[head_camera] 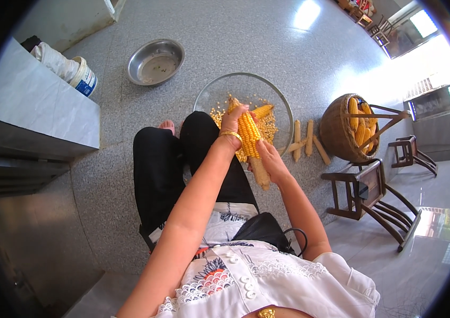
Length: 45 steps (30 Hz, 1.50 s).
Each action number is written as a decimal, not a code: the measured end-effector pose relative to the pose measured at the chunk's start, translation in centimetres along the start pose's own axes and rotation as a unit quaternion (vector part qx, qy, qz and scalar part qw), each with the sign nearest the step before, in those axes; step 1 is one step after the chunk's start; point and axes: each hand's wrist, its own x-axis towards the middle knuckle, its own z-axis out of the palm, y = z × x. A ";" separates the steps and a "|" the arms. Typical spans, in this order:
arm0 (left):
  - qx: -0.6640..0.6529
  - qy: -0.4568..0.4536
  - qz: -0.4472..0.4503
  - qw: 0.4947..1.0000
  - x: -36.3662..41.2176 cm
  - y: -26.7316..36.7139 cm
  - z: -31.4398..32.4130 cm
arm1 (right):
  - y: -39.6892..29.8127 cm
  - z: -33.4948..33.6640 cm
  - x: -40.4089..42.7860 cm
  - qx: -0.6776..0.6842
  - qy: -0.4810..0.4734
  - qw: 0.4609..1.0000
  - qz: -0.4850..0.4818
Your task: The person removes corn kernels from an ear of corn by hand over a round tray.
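Observation:
My left hand (232, 125) wraps the upper part of a yellow ear of corn (249, 129). At the lower end, my right hand (271, 159) grips a pale, stripped corncob (260, 175), with the thumb against the kernels. I cannot tell whether the pale cob is part of the same ear or a separate piece. Below both hands lies a wide, round, shallow tray (217, 81) with a pale rim. Loose corn kernels (269, 127) are scattered in it, and another yellow ear (263, 111) rests among them.
Several stripped cobs (309, 137) lie on the floor right of the tray. Beyond them stands a woven basket (330, 127) of yellow ears. A wooden chair (368, 190) is nearer, at right. A metal basin (155, 63) sits at upper left, with a white bucket (84, 77) beside the counter (50, 103).

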 end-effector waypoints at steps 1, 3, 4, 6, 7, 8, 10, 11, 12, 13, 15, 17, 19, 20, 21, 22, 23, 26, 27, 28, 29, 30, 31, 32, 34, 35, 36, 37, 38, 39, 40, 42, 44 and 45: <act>0.001 -0.001 0.002 1.000 0.0 0.0 0.0 | 0.0 0.1 0.1 -0.037 0.000 0.999 -0.022; 0.003 -0.005 0.005 1.000 0.0 0.1 0.0 | -0.1 0.1 0.0 -0.028 -0.004 0.999 -0.022; 0.005 -0.010 0.008 1.000 0.0 0.1 -0.1 | -0.2 0.0 -0.1 -0.020 -0.008 1.000 -0.023; 0.004 -0.010 0.007 1.000 -0.1 0.1 0.0 | 0.0 -0.2 0.0 -0.004 -0.010 1.000 -0.011; 0.003 -0.010 0.006 1.000 -0.1 0.1 0.0 | 0.2 -0.4 0.0 0.013 -0.011 1.000 0.001; 0.003 -0.010 0.006 1.000 -0.2 0.0 0.0 | 0.4 -0.4 0.0 0.013 -0.011 1.000 0.001; 0.006 -0.005 0.003 1.000 -0.3 0.0 0.1 | 0.6 -0.4 0.0 0.044 -0.013 0.999 0.001; 0.006 -0.005 0.004 1.000 -0.3 0.0 0.1 | 0.4 -0.4 0.0 0.044 -0.013 0.999 0.001; 0.009 -0.010 0.002 1.000 -0.2 0.0 0.1 | 0.2 -0.3 -0.1 0.062 -0.007 0.998 0.022; 0.013 -0.015 0.000 1.000 -0.2 0.0 0.1 | 0.0 -0.2 -0.1 0.080 -0.001 0.996 0.043; 0.017 -0.017 0.007 1.000 -0.2 0.1 0.1 | -0.2 0.2 0.0 0.039 0.000 0.999 0.024; 0.022 -0.020 0.013 0.999 -0.3 0.2 0.1 | -0.3 0.2 0.0 -0.002 0.001 1.000 0.006; 0.011 -0.022 0.006 1.000 -0.3 0.2 0.2 | -0.3 -0.1 -0.1 0.019 -0.014 1.000 0.008; 0.010 -0.022 0.006 1.000 -0.3 0.2 0.1 | -0.2 -0.2 -0.1 0.019 -0.015 1.000 0.008; 0.007 -0.021 0.008 1.000 -0.3 0.1 0.1 | -0.1 -0.2 -0.1 0.035 -0.018 0.999 0.013; 0.003 -0.020 0.010 1.000 -0.2 0.1 0.1 | 0.0 -0.3 0.0 0.050 -0.021 0.998 0.017; 0.003 -0.020 0.010 1.000 -0.2 0.1 0.0 | 0.1 -0.4 0.0 0.050 -0.021 0.998 0.017; 0.010 -0.016 0.003 1.000 -0.1 0.0 0.0 | 0.0 -0.4 0.2 0.092 -0.028 0.993 0.069; 0.024 -0.024 0.008 0.999 -0.2 0.0 0.0 | -0.2 -0.2 0.2 0.096 -0.018 0.992 0.081; 0.037 -0.033 0.014 0.999 -0.2 0.0 0.0 | -0.3 0.0 0.2 0.101 -0.008 0.991 0.093; 0.037 -0.033 0.014 0.999 -0.2 0.1 0.0 | -0.2 0.1 0.3 0.101 -0.008 0.991 0.093; 0.044 -0.035 0.017 0.998 -0.3 0.1 0.1 | -0.1 0.2 0.3 0.074 -0.008 0.995 0.068; 0.051 -0.037 0.020 0.998 -0.4 0.2 0.2 | -0.1 0.2 0.3 0.046 -0.009 0.998 0.043; 0.051 -0.037 0.020 0.998 -0.5 0.3 0.2 | 0.0 0.2 0.3 0.047 -0.009 0.998 0.044; 0.012 -0.022 0.000 1.000 -0.7 0.5 0.5 | 0.0 0.0 0.3 0.047 -0.021 0.999 0.012; 0.012 -0.022 -0.001 1.000 -0.8 0.5 0.5 | 0.0 0.0 0.2 0.047 -0.021 0.999 0.012; 0.016 -0.027 -0.004 1.000 -0.8 0.6 0.5 | 0.1 0.0 0.2 0.053 -0.024 0.998 0.014; 0.020 -0.031 -0.007 0.999 -0.9 0.7 0.5 | 0.1 0.0 0.2 0.058 -0.027 0.998 0.016; 0.021 -0.031 -0.007 0.999 -0.8 0.6 0.4 | 0.0 0.0 0.2 0.058 -0.027 0.998 0.016; 0.017 -0.042 -0.006 0.999 -0.7 0.5 0.4 | 0.0 -0.1 0.1 0.117 -0.038 0.991 0.045; 0.013 -0.053 -0.004 0.998 -0.6 0.4 0.4 | 0.0 -0.2 0.1 0.175 -0.048 0.981 0.073; 0.016 -0.055 -0.006 0.998 -0.8 0.4 0.5 | -0.7 -0.1 -0.1 0.189 -0.051 0.977 0.082; 0.019 -0.057 -0.008 0.998 -0.8 0.3 0.4 | -0.8 0.0 -0.1 0.203 -0.052 0.973 0.092; 0.013 -0.056 0.001 0.998 -0.7 0.3 0.4 | -0.7 0.1 -0.1 0.171 -0.040 0.981 0.078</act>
